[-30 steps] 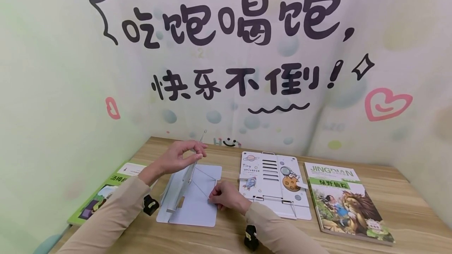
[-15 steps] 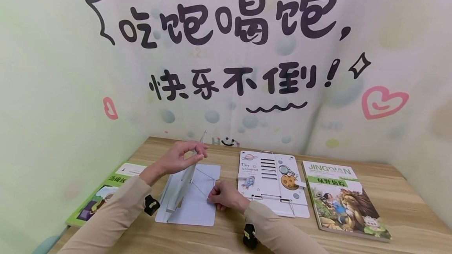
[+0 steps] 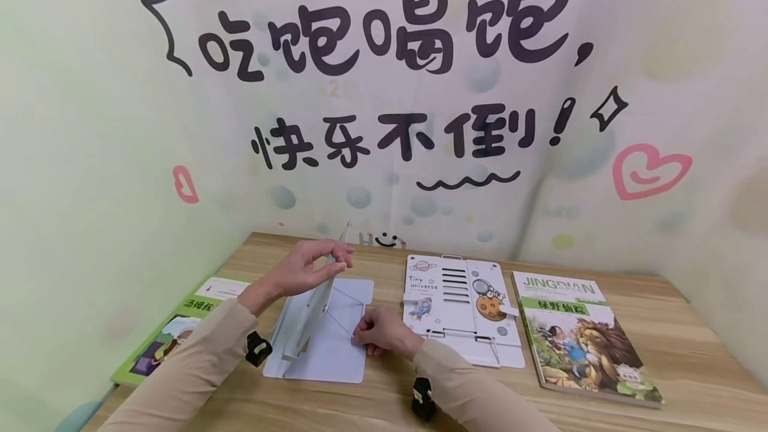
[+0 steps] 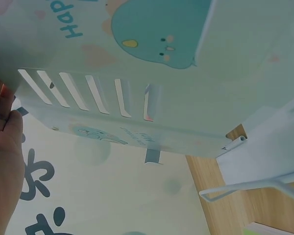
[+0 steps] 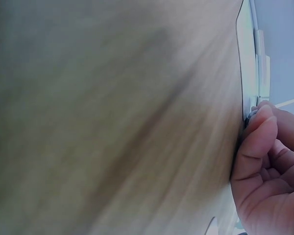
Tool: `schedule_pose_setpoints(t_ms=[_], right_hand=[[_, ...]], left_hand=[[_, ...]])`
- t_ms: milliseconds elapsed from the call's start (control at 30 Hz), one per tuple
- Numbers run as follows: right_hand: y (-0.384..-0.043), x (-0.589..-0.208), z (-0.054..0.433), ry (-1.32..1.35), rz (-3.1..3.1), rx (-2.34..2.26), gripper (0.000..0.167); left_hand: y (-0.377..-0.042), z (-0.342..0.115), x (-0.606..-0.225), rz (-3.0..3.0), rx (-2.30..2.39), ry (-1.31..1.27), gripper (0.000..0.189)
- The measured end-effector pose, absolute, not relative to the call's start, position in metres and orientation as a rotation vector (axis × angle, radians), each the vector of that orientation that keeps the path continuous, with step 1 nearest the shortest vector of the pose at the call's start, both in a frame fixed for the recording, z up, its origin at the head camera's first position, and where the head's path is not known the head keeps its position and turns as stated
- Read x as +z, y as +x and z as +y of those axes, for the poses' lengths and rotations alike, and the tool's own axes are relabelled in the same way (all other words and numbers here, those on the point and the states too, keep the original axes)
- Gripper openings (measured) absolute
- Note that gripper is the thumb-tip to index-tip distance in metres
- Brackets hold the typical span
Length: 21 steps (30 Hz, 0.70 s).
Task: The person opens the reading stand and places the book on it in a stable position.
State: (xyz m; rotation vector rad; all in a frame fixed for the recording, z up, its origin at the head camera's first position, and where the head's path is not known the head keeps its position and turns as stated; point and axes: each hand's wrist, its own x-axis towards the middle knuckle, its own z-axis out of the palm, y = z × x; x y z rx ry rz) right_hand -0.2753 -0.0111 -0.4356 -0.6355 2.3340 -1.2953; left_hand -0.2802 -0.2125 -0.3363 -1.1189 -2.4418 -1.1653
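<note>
A pale book stand is unfolded on the table, its slotted panel point(image 3: 306, 322) tilted up steeply from a flat base plate point(image 3: 342, 369). In the left wrist view the panel's face point(image 4: 196, 98) carries a blue-green cartoon animal and a row of slots. The left hand point(image 3: 306, 267) holds the panel near its top edge, fingers and thumb on either side. A thin wire leg point(image 3: 339, 323) runs from the panel down to the right edge of the base. There the right hand point(image 3: 385, 332) pinches its end, fingers curled; the fingertips point(image 5: 265, 111) hide the pinched part.
A second book stand point(image 3: 423, 315), white with space drawings, lies folded to the right of the right hand. Beyond it is a lion-cover book point(image 3: 591, 345). A green book point(image 3: 162, 345) lies partly behind the left forearm. A printed curtain point(image 3: 384, 212) backs the table.
The head view shifts slightly, so the scene slides a little left. Both hands keep their places on the book stand.
</note>
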Motion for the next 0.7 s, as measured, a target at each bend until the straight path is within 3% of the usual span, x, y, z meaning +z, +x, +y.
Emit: schedule_pose_setpoints(t_ms=[700], right_hand=[[-0.2781, -0.4366, -0.0095, -0.63, 2.274, -1.324, 0.007]], left_hand=[[-0.2807, -0.2136, -0.3361, -2.441, -1.169, -1.128, 0.007]])
